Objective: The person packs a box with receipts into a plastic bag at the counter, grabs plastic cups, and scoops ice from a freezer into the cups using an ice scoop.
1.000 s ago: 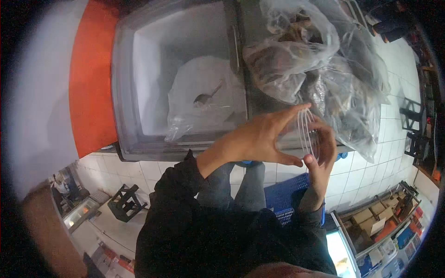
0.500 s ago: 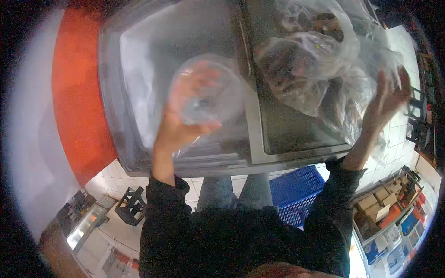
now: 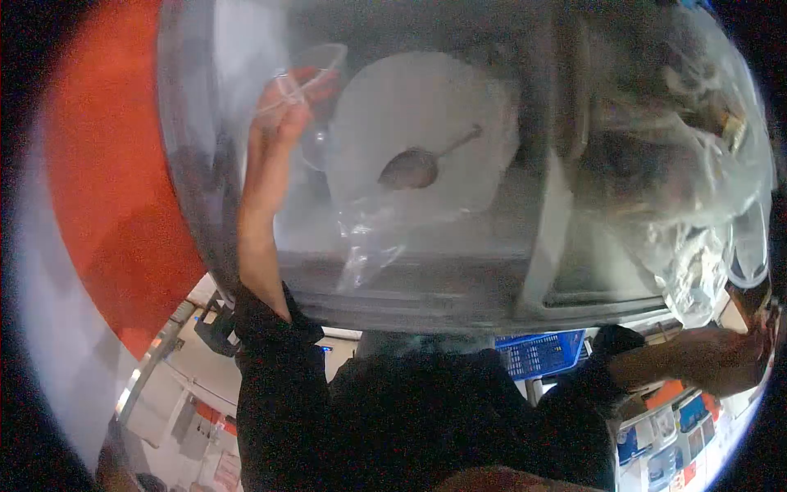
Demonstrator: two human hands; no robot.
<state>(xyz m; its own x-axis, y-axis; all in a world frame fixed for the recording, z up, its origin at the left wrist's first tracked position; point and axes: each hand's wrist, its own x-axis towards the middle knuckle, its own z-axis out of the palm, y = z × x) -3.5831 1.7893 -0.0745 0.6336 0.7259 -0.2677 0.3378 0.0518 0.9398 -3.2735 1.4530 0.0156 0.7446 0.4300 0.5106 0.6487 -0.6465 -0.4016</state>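
Observation:
My left hand (image 3: 291,107) is closed around a clear plastic cup (image 3: 332,59), tilted over the left side of a grey-framed chest with a see-through top (image 3: 410,279). To the right of this hand lies a pale round surface (image 3: 426,90) with a dark spoon or ladle (image 3: 412,168) on it. Below these is a crumpled piece of clear plastic (image 3: 369,246). My right hand (image 3: 730,361) reaches out low at the far right edge, beneath clear plastic bags (image 3: 672,172). Its fingers are blurred and partly cut off, so what they touch is unclear.
An orange panel (image 3: 106,189) runs along the chest's left side. A blue plastic crate (image 3: 541,354) sits on the floor by my legs. Behind me at the lower right are shelves with packaged goods (image 3: 672,435). A dark crate (image 3: 217,328) stands at the lower left.
My view has shifted, and the bags now appear further right. My left hand has tipped the cup. My right hand has left the bags and swung down to the far right.

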